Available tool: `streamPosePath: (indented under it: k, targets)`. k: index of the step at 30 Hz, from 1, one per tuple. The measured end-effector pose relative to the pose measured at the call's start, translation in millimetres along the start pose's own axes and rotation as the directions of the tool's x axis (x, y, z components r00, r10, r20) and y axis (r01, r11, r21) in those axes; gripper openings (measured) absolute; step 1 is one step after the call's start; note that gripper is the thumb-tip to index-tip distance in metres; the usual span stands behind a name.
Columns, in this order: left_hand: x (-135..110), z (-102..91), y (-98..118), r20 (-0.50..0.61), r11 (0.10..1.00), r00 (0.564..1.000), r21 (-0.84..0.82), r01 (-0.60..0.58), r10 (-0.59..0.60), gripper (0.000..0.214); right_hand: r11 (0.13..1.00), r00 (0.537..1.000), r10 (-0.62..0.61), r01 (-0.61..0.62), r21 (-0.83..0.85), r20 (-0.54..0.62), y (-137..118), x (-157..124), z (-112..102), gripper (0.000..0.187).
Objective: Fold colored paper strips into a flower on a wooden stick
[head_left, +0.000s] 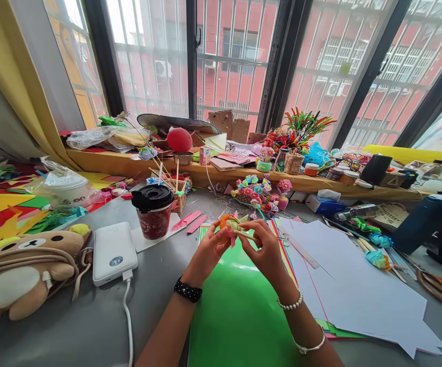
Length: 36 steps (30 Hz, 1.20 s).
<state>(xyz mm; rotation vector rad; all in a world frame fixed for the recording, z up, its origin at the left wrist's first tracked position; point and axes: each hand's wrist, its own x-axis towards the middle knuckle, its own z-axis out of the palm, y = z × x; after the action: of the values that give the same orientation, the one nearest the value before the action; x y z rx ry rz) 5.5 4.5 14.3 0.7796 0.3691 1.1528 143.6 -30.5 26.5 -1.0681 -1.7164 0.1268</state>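
Over a glossy green sheet (240, 300), my left hand (209, 250) pinches a small folded-paper flower (228, 223) in orange, pale yellow and pink. Across from it, my right hand (265, 247) grips a thin pale stick (247, 235) whose tip meets the paper flower. Whether the stick is fixed to the flower I cannot tell. Several fingertips are partly hidden behind the paper. Pink paper strips (195, 222) lie on the desk beyond my left hand.
A lidded coffee cup (154, 219), a white power bank (114, 252) with its cable and a plush bear (30, 270) stand left. White paper sheets (358, 285), a ruler (303, 251) and a dark bottle (427, 221) are right. Small craft flowers (255, 191) sit behind, below a cluttered windowsill.
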Motion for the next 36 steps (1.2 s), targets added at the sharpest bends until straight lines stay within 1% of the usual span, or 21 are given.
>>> streamPosePath:
  k: [4,9,12,14,17,19,21,23,26,28,30,33,36]
  targets:
    - [-0.5,-0.4,-1.2,-0.033,1.0,0.999,0.005,-0.008,0.008,0.036,1.0,1.0,0.019,-0.019,-0.006,-0.021,1.6,-1.8,3.8,0.02]
    - [-1.3,-2.6,-1.9,0.0,0.998,0.999,0.045,0.036,-0.036,0.04,0.999,0.998,0.018,-0.02,-0.038,-0.055,4.2,-1.8,5.3,0.016]
    - [-0.5,-2.7,-3.2,-0.011,0.997,0.999,0.061,0.044,-0.043,0.037,0.999,0.999,-0.035,0.034,-0.038,-0.026,6.5,-0.9,5.4,0.014]
    - [0.5,-2.2,-3.8,-0.034,0.998,0.999,0.043,0.041,-0.039,0.035,0.994,0.996,-0.089,0.088,-0.06,-0.017,8.0,-1.3,5.6,0.02]
    - [2.1,-1.9,-3.4,-0.078,1.0,0.997,-0.006,0.003,-0.004,0.03,0.975,0.987,-0.157,0.148,-0.165,-0.039,9.4,-3.5,6.4,0.022]
    - [2.5,-2.5,-2.3,-0.121,0.999,0.993,-0.032,-0.017,0.013,0.028,0.96,0.983,-0.175,0.159,-0.231,-0.049,9.4,-5.2,7.3,0.02]
    - [2.4,-3.7,-1.7,-0.14,0.998,0.99,-0.056,-0.017,0.009,0.029,0.954,0.983,-0.176,0.159,-0.253,-0.048,8.7,-6.3,8.8,0.018]
    - [2.1,-4.8,-2.3,-0.11,0.996,0.994,-0.09,-0.006,-0.004,0.027,0.96,0.985,-0.163,0.144,-0.24,-0.058,7.6,-6.6,10.8,0.018]
    - [2.0,-5.5,-6.0,-0.05,0.985,0.998,-0.17,0.03,-0.039,0.02,0.98,0.984,-0.124,0.1,-0.174,-0.131,5.5,-6.3,13.8,0.015]
    - [2.5,-4.6,-9.0,-0.025,0.968,0.997,-0.24,0.071,-0.079,0.017,0.991,0.978,-0.094,0.073,-0.113,-0.187,4.2,-6.0,15.4,0.014]
    - [3.2,-2.9,-11.3,-0.014,0.942,0.991,-0.312,0.124,-0.135,0.013,0.997,0.975,-0.06,0.049,-0.057,-0.215,3.7,-5.9,17.0,0.012]
    - [4.3,-0.4,-12.7,-0.051,0.907,0.976,-0.382,0.178,-0.213,0.007,1.0,0.976,-0.005,0.004,-0.003,-0.219,4.7,-5.7,19.2,0.01]
    - [4.5,1.2,-12.7,-0.084,0.903,0.967,-0.383,0.193,-0.243,0.007,0.999,0.974,0.036,-0.033,0.016,-0.223,6.6,-5.4,20.5,0.011]
